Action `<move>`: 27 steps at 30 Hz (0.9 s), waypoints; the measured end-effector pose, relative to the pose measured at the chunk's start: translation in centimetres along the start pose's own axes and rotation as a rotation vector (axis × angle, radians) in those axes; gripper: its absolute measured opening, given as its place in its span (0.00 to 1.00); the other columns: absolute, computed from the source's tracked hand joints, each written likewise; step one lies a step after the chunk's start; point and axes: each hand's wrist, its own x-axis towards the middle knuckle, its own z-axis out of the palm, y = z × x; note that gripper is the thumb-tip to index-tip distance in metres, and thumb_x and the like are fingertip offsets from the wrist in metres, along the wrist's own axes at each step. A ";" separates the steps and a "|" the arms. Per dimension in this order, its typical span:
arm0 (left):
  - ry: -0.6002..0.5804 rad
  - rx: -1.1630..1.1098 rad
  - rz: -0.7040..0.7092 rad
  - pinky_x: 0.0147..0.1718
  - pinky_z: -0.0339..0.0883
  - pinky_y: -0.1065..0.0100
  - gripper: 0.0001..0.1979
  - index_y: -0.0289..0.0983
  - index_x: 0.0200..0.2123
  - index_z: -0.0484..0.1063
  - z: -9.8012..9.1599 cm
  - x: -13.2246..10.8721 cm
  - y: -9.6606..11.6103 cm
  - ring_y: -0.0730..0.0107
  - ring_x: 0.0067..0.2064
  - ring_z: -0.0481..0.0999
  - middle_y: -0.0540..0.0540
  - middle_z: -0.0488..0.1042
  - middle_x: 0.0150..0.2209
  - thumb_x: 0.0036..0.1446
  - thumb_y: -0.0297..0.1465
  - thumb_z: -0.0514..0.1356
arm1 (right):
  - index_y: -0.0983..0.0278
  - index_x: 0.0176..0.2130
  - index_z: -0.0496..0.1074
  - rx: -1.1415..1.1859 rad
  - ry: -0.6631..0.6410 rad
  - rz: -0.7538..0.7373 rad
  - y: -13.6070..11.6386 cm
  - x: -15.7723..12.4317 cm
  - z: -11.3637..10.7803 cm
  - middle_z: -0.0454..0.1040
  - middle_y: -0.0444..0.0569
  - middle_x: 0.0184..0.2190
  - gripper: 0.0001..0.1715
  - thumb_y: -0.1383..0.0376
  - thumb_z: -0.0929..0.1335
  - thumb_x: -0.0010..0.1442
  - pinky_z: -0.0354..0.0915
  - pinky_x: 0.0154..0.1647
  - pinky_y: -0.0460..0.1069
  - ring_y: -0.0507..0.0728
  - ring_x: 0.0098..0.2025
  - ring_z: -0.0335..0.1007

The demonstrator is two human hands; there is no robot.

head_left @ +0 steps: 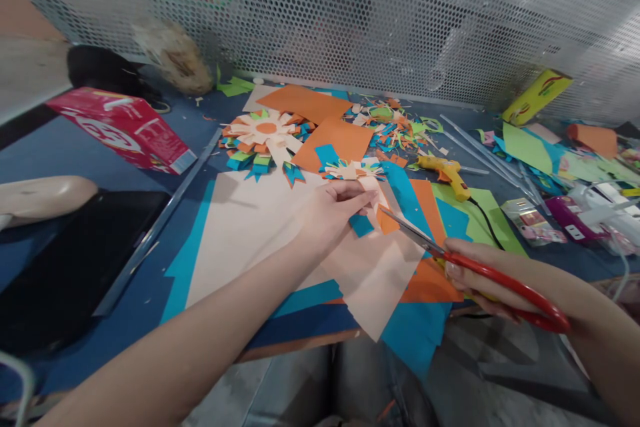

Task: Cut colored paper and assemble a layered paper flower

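Note:
My left hand (345,203) pinches a paper rosette (350,170) of cream, blue and orange strips by one of its hanging tails. My right hand (475,277) is wrapped round the red handles of a pair of scissors (500,275). The blades point left, and their tips meet the orange and cream tail (386,221) just right of my left fingers. Beneath both hands lie overlapping cream (250,233), blue and orange paper sheets. A larger finished-looking paper rosette (266,128) with forked tails rests behind, to the left.
Paper scraps (395,127) are heaped at the back, near a yellow glue gun (445,170) with a black cord. Clear glue sticks (480,150) lie to the right. A red box (120,127) and a black tray-like object (75,260) occupy the left. A perforated metal panel (320,13) closes off the back.

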 end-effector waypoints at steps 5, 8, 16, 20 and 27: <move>-0.020 0.039 0.011 0.25 0.62 0.73 0.11 0.33 0.24 0.75 -0.1 0.1 -0.1 0.78 0.23 0.68 0.48 0.74 0.23 0.38 0.34 0.67 | 0.61 0.32 0.58 0.015 0.008 0.021 0.5 0.4 0.1 0.58 0.35 0.14 0.25 0.42 0.59 0.54 0.46 0.06 0.39 0.43 0.08 0.49; -0.027 0.019 0.012 0.25 0.62 0.73 0.10 0.33 0.24 0.75 -0.2 0.2 -0.4 0.78 0.23 0.68 0.48 0.74 0.23 0.39 0.34 0.67 | 0.61 0.33 0.58 0.017 -0.008 0.069 0.6 0.5 0.1 0.58 0.35 0.13 0.27 0.41 0.57 0.54 0.48 0.06 0.39 0.44 0.09 0.50; -0.036 0.039 0.017 0.25 0.63 0.73 0.09 0.34 0.24 0.75 -0.2 0.2 -0.3 0.79 0.23 0.67 0.49 0.73 0.23 0.40 0.33 0.67 | 0.61 0.31 0.57 0.047 -0.035 0.047 0.0 0.5 0.0 0.57 0.34 0.12 0.26 0.42 0.57 0.55 0.49 0.07 0.38 0.44 0.09 0.51; -0.027 0.017 0.007 0.24 0.62 0.73 0.10 0.33 0.24 0.75 -0.2 0.2 -0.4 0.78 0.23 0.67 0.48 0.73 0.22 0.39 0.33 0.68 | 0.61 0.31 0.57 0.087 0.013 0.117 -0.4 0.7 0.4 0.55 0.34 0.11 0.26 0.41 0.61 0.51 0.47 0.06 0.39 0.44 0.08 0.48; 0.003 0.016 0.019 0.26 0.63 0.72 0.10 0.33 0.24 0.74 -0.1 0.3 -0.4 0.77 0.23 0.68 0.48 0.73 0.22 0.38 0.33 0.67 | 0.61 0.33 0.59 0.107 -0.003 0.064 1.7 0.4 0.3 0.60 0.36 0.14 0.24 0.42 0.58 0.55 0.50 0.08 0.39 0.44 0.09 0.52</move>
